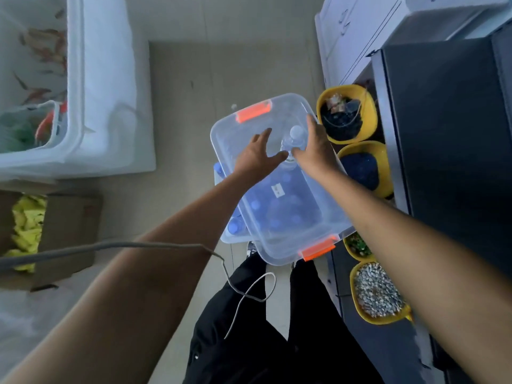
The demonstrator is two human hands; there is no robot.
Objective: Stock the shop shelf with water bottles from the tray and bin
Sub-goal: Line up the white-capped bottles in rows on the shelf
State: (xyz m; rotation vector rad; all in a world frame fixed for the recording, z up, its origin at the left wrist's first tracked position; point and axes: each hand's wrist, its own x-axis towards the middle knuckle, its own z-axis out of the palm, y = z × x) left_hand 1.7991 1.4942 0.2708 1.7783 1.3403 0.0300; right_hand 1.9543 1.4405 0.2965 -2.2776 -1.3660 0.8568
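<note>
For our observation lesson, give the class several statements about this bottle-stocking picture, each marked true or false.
1. The clear bin has orange latches. True.
2. The bowls beside the bin are red. False: the bowls are yellow.
3. The left hand and right hand flank an upright bottle. True.
4. That bottle has a red cap. False: its cap is pale.
5. The cardboard box holds bottles. False: yellow-green material shows in it.
</note>
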